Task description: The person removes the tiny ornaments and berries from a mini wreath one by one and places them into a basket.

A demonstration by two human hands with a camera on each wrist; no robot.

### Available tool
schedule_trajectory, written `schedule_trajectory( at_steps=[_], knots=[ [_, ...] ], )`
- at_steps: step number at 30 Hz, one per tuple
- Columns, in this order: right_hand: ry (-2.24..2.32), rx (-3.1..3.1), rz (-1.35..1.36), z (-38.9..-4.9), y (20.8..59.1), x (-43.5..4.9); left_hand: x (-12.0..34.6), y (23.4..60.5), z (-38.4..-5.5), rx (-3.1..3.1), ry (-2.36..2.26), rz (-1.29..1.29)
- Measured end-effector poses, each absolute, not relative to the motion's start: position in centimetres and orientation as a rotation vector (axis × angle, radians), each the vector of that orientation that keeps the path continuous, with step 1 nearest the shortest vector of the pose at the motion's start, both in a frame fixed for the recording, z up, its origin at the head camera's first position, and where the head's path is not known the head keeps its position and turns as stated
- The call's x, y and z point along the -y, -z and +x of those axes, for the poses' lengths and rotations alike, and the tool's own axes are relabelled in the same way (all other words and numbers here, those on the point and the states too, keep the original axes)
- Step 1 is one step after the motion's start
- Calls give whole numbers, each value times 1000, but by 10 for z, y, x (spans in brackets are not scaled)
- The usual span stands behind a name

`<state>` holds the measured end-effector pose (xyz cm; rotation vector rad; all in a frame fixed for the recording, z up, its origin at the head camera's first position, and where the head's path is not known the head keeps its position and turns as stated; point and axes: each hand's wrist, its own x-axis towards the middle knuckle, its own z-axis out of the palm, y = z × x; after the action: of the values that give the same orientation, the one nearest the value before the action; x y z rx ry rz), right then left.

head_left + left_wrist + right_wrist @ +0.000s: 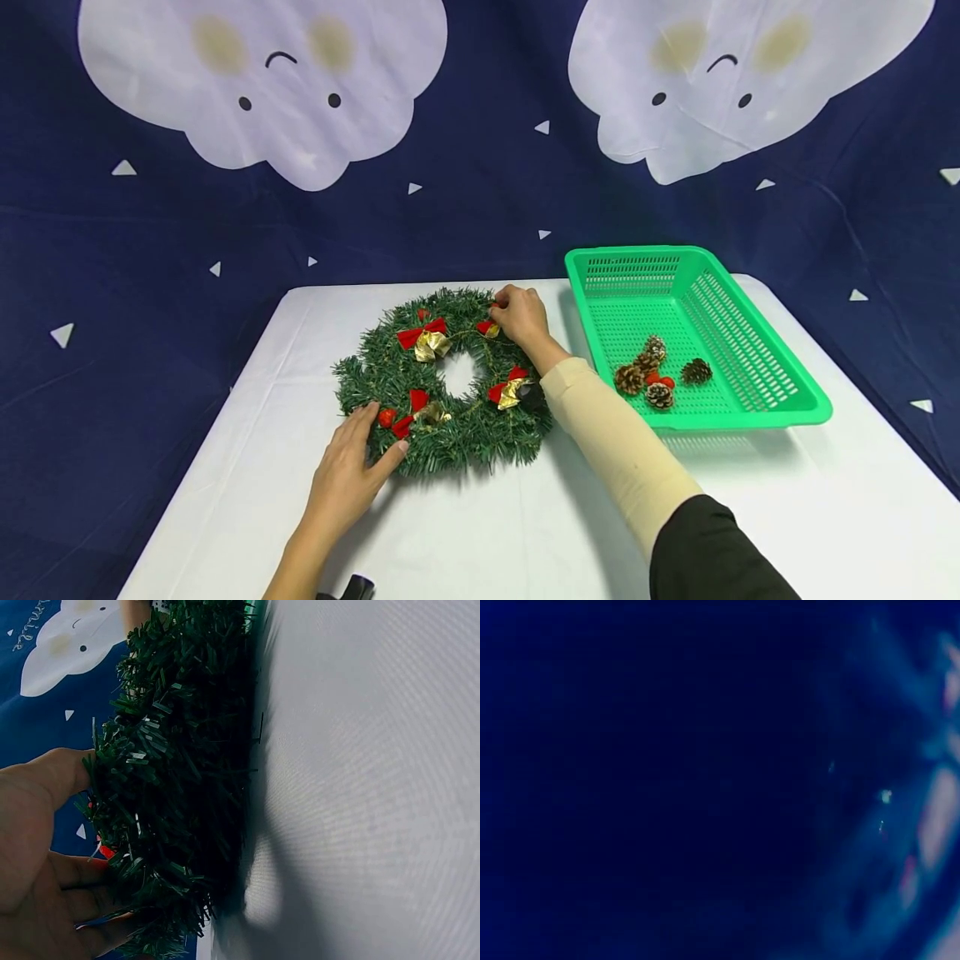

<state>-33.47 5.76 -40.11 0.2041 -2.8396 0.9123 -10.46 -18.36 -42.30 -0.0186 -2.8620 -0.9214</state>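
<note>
A green wreath (442, 450) with red-and-gold bows (429, 337) and red balls (386, 417) lies flat on the white table. My left hand (347, 477) rests at its lower left edge, thumb and fingers spread against the needles. In the left wrist view the left hand (45, 862) touches the side of the greenery (172, 772). At the wreath's upper right, my right hand (522, 318) pinches a small red ball (495, 306) beside a bow, its fingertips partly covering it. The right wrist view is dark and blurred.
A green basket (765, 421) stands to the right, holding several pine cones (697, 372) and a few red balls (667, 383). Behind the white table (480, 542) hangs a dark blue cloth (480, 225) with clouds. A black object (358, 587) shows beside the left wrist.
</note>
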Motion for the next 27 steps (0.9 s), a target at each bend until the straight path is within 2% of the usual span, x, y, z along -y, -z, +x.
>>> schedule_trajectory(
  at_steps=[27],
  knots=[
    [-817, 2772, 224, -333, 399, -55, 184, 422, -105, 2861, 911, -22]
  ],
)
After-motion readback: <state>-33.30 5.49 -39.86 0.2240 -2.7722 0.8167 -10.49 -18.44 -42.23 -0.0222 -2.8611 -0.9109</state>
